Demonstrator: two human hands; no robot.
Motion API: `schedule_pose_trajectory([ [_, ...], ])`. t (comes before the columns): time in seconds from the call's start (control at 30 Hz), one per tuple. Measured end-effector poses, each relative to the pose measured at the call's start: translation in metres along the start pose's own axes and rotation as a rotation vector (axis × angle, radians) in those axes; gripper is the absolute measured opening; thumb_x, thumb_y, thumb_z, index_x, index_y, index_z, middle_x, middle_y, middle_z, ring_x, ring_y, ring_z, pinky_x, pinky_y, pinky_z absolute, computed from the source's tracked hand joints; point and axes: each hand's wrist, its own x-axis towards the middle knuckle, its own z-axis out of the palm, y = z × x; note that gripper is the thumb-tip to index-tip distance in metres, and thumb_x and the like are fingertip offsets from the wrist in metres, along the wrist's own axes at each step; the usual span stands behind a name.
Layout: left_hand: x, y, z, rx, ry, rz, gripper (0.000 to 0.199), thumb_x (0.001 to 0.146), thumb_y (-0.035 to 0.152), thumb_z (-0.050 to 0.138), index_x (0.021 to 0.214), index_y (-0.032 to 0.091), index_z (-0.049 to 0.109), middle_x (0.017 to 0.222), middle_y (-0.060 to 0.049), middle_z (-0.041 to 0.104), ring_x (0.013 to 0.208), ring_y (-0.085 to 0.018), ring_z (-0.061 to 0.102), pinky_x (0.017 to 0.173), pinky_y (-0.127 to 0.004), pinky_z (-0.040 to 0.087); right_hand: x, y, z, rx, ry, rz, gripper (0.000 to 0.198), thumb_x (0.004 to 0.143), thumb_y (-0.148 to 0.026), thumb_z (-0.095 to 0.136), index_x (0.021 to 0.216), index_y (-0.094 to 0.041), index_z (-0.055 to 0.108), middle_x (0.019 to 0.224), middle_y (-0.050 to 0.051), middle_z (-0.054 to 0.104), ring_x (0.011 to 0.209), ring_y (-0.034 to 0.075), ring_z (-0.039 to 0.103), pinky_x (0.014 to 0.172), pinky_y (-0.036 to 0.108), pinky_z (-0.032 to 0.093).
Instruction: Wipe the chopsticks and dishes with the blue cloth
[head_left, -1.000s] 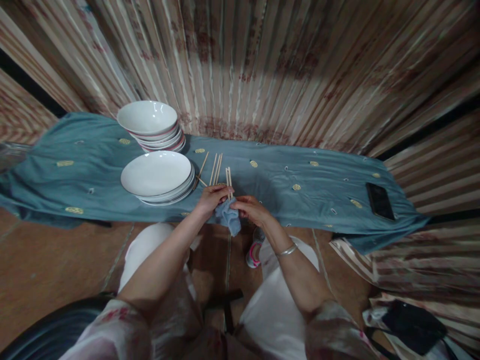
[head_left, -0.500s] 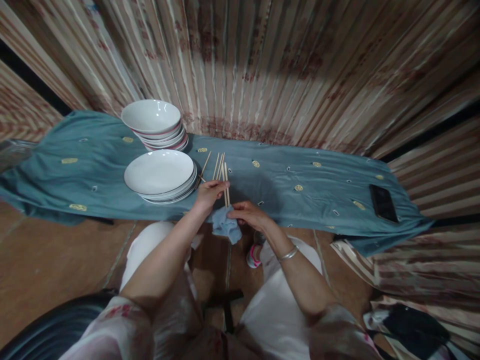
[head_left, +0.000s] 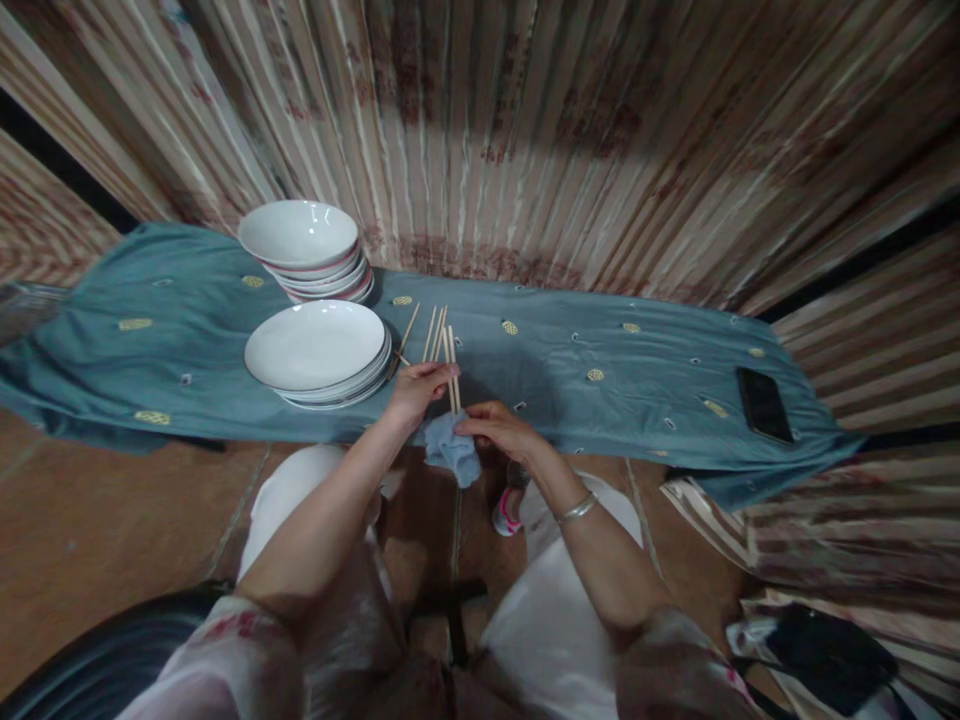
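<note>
A pair of light wooden chopsticks (head_left: 452,350) stands out between the fingers of my left hand (head_left: 420,390), which is closed on them near the table's front edge. My right hand (head_left: 499,428) pinches a light blue cloth (head_left: 451,450) around the chopsticks' near ends; the rest of the cloth hangs down past the edge. Several loose chopsticks (head_left: 433,333) lie on the tablecloth just beyond my left hand. To their left is a stack of oval white plates (head_left: 315,345).
Behind the plates rises a stack of white bowls (head_left: 300,235) with reddish rims. A blue-green tablecloth (head_left: 555,400) covers the narrow table. Far right on it lies a black phone (head_left: 763,405). A pleated curtain (head_left: 480,130) hangs along the back. A dark bag (head_left: 829,650) is low at right.
Both hands keep nearly the same grip on the chopsticks and cloth. The whole view has shifted very slightly.
</note>
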Motion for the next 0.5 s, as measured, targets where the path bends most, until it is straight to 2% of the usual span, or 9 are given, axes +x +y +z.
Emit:
schedule_pose_trajectory([
  [0.5,-0.0087,0.0006,0.0055,0.065,-0.108,-0.033,0.032,0.052,0.042,0.078,0.063,0.012,0.069,0.04,0.006,0.041,0.039,-0.003,0.029,0.043,-0.023,0.016,0.0017,-0.006,-0.0061,0.037,0.122,-0.039,0.021,0.061,-0.034,0.066,0.066,-0.015,0.059,0.052,-0.009,0.045,0.045,0.004,0.033,0.046,0.022,0.02],
])
